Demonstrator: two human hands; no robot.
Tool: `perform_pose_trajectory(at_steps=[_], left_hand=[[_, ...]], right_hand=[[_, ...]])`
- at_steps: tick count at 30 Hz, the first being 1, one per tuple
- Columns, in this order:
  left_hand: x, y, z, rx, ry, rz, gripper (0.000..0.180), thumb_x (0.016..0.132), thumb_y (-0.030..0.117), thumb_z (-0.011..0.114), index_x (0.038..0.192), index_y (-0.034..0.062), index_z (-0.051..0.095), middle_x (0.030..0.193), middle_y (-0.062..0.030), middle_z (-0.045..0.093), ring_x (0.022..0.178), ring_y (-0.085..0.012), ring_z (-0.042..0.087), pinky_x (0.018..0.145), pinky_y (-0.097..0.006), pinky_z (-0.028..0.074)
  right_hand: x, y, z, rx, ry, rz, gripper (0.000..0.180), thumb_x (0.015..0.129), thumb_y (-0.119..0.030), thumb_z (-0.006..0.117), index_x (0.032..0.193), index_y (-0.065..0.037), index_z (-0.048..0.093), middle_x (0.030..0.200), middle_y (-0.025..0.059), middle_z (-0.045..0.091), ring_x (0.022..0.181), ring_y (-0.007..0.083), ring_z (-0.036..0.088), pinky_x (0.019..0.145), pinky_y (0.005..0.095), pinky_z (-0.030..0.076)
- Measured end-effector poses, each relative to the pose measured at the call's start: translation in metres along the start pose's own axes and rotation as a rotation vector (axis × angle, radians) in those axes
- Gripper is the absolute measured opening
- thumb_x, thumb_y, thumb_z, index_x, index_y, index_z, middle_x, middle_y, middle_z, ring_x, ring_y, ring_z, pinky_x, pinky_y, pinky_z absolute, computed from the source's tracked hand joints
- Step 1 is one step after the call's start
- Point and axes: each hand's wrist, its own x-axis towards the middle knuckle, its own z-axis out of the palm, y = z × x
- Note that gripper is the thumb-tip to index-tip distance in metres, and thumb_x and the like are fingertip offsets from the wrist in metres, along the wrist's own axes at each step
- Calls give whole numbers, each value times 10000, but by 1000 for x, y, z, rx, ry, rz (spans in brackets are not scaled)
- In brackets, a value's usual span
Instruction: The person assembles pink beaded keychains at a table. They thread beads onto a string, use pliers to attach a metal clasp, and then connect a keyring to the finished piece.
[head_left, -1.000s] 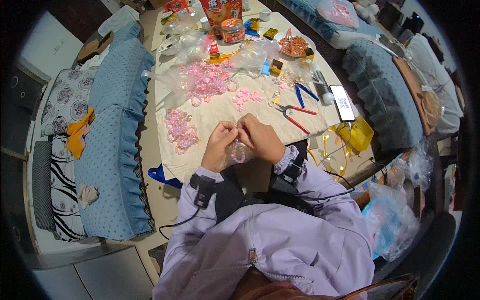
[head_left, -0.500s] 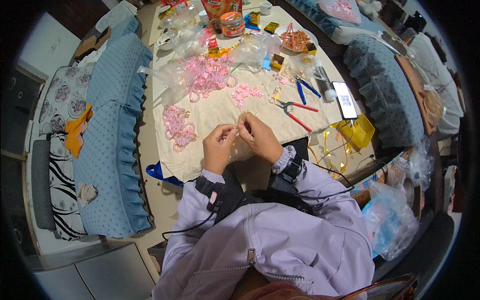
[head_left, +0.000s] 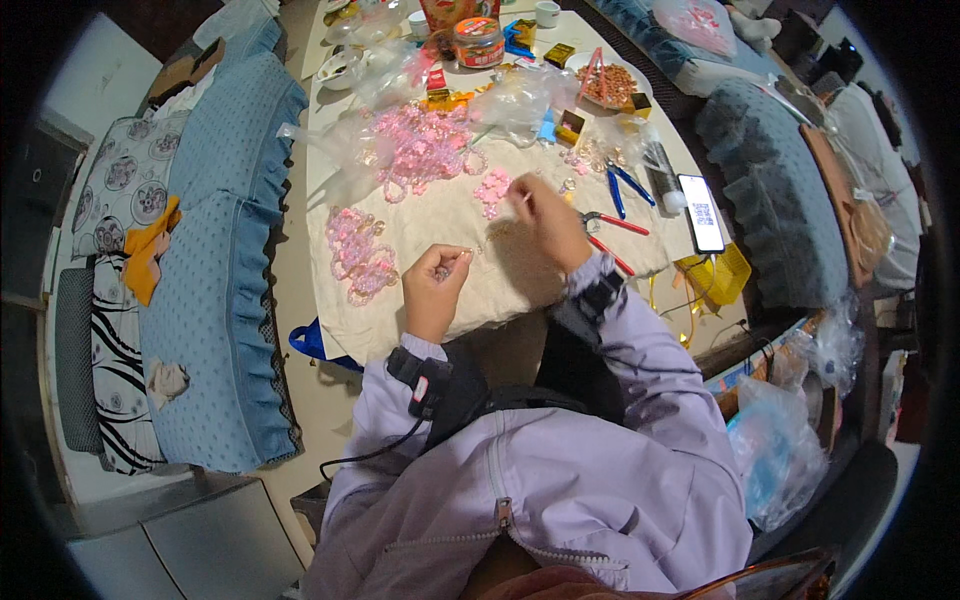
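My left hand (head_left: pixel 436 292) is closed in a pinch above the near part of the beige cloth (head_left: pixel 400 325). What its fingertips hold is too small to name. Farther out and to the right, my right hand (head_left: pixel 552 222) hangs over the cloth, its fingers curled together beside a small cluster of pink beads (head_left: pixel 491 190); anything between them cannot be made out. A thin gold-coloured piece (head_left: pixel 497 232) lies between the hands. Red-handled pliers (head_left: pixel 618 224) are partly covered by my right hand. Blue-handled cutters (head_left: pixel 616 190) rest just beyond.
Pink beaded strands (head_left: pixel 425 145) are heaped at the back, with another pile (head_left: pixel 358 255) at left. Clear plastic bags (head_left: pixel 520 100), a lidded jar (head_left: pixel 478 42) and a plate of nuts (head_left: pixel 612 82) stand behind. A lit phone (head_left: pixel 701 214) lies at the right edge, above a yellow basket (head_left: pixel 722 275).
My right hand has parted from my left and moved away and to the right, toward the pink bead cluster, now covering part of the pliers. My left hand keeps its pinch nearly in place.
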Motion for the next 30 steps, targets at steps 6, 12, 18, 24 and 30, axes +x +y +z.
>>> perform_pose_trajectory(at_steps=[6,12,18,24,30], left_hand=[[8,1,-4,73,48,67,88,902,84,742,942,9,723,788,-28,701,717,-58,598,656,-237,479],[7,4,-5,86,52,92,79,918,75,730,960,8,728,796,27,671,695,-20,534,619,-197,420],[5,7,-4,119,83,137,91,912,82,741,952,2,729,795,16,682,701,-32,550,631,-211,440],[3,15,0,202,102,187,89,894,87,754,920,5,736,777,-4,693,704,-59,585,656,-234,466],[-4,28,1,349,158,333,91,863,105,775,908,31,747,745,-31,686,686,-109,607,664,-276,477]], right_hand=[[29,41,-5,-677,-120,4,143,918,-148,598,1030,-61,576,1040,160,619,987,373,629,775,472,545],[25,59,-5,-495,-129,-73,153,925,-144,586,1036,-41,560,968,176,623,919,397,639,735,480,536],[15,27,-13,237,-272,361,202,945,-139,672,1091,-9,623,946,93,691,779,198,691,713,325,548],[-15,-31,-11,938,-369,554,161,950,-152,712,1042,-39,643,949,49,690,815,110,679,769,247,561],[-23,-55,-8,1062,-310,584,149,951,-145,703,1040,-52,628,931,32,674,843,120,697,757,242,562]])
